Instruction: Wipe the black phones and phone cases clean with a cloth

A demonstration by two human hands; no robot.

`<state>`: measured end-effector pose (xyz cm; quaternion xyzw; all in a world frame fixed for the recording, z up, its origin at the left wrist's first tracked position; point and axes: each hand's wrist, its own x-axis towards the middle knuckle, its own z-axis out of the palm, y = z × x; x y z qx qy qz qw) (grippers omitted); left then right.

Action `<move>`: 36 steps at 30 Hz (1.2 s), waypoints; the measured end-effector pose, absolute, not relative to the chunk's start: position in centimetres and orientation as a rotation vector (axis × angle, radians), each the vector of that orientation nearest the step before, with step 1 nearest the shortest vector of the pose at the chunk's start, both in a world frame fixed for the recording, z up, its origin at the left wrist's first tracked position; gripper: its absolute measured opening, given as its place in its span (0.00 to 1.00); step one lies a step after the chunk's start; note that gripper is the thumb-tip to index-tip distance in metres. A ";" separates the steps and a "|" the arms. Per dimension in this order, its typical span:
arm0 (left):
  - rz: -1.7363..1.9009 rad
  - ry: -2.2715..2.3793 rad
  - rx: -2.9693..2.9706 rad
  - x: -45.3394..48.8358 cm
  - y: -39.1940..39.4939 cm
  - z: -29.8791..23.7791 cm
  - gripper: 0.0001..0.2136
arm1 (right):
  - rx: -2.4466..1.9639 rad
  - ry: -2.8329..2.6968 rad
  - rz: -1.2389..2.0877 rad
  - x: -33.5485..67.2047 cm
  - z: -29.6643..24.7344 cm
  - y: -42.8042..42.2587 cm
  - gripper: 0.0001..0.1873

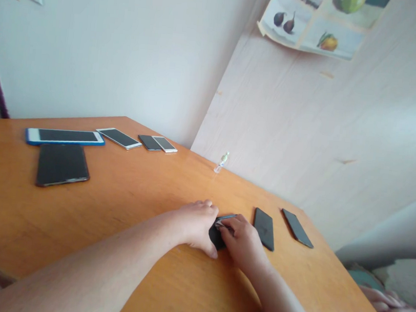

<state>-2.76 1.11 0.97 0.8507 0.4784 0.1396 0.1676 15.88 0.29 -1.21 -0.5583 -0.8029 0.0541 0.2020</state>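
Observation:
A black smartphone lies on the table between my hands, partly hidden by them. My left hand grips it from the left, thumb at the near edge and fingers at the far side. Over its screen, my right hand pinches a small white wipe, pressed against the upper part of the phone. Just right of that hand lies a dark smartphone, and another dark smartphone rests farther right near the table's edge.
The wooden table meets the wall at the back. A small clear bottle stands near its far edge. On the left are a black tablet, a blue-cased white tablet, a white tablet, a dark phone and a white phone.

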 end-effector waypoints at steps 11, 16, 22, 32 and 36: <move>0.256 1.358 2.510 -2.9 1.0 1.6 0.37 | -1.971 -2.036 -0.131 18.2 -0.9 2.7 0.10; 0.263 1.350 2.479 -2.9 1.0 1.6 0.37 | -1.509 -2.253 0.203 15.3 -1.3 0.8 0.09; 0.242 1.328 2.503 -3.0 1.1 1.8 0.36 | -1.832 -2.090 -0.048 18.5 -1.3 2.8 0.10; 0.288 1.333 2.476 -3.0 1.2 1.3 0.37 | -1.225 -2.291 0.311 14.8 -1.7 0.6 0.10; 0.269 1.318 2.497 -3.0 1.2 1.4 0.38 | -1.447 -2.220 0.129 17.1 -1.5 2.3 0.09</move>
